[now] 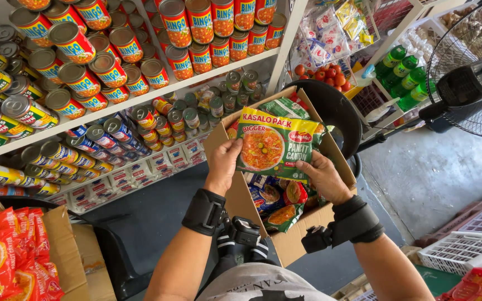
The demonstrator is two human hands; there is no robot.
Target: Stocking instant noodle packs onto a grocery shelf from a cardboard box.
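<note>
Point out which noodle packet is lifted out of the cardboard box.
The green noodle packet, gripped by left hand and right hand; other packets lie inside the cardboard box.

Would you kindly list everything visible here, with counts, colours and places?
noodle pack: one, green and yellow, held over the box
cardboard box: one, brown, open, below the hands, with more packs inside
cans: many, orange, yellow and blue labels, on the white shelves at left
red packs: several, red and orange, bottom left
green bottles: several, upper right shelf
fan: one, black, right edge
white basket: one, lower right
left hand: gripping the pack's left edge, black wrist strap
right hand: gripping the pack's lower right edge, black wrist strap
</note>
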